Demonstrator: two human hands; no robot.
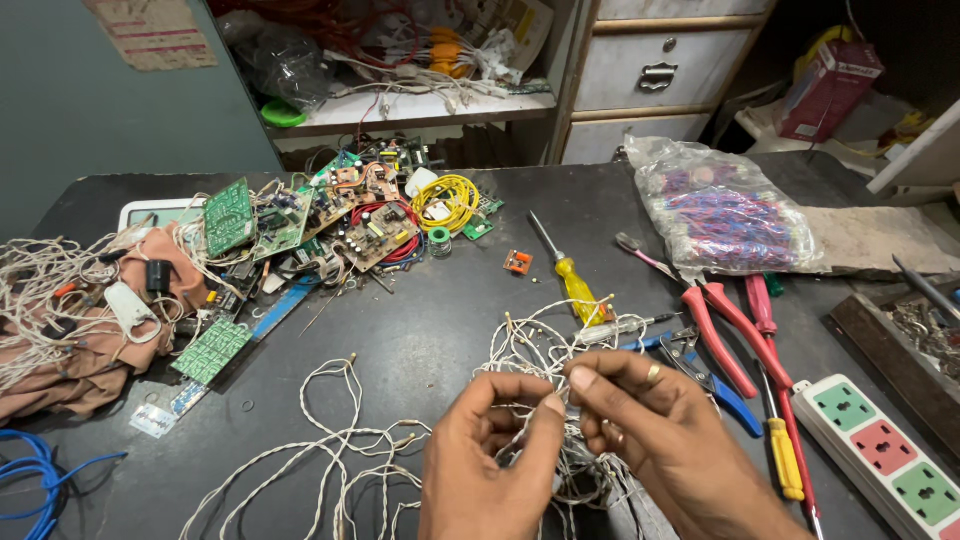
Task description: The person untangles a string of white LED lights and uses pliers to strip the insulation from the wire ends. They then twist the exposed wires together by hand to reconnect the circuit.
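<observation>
Both hands meet low over the dark worktable. The left hand and the right hand each pinch strands of a tangled bundle of thin white twisted wire, which lies on the table under and between them. Just beyond lie a yellow-handled screwdriver and red-handled pliers.

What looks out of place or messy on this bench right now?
The white twisted wires lie in a snarl under both hands, left hand and right hand pinching strands. Circuit boards sit heaped at odd angles at the back left. Nothing looks spilled or broken.
</observation>
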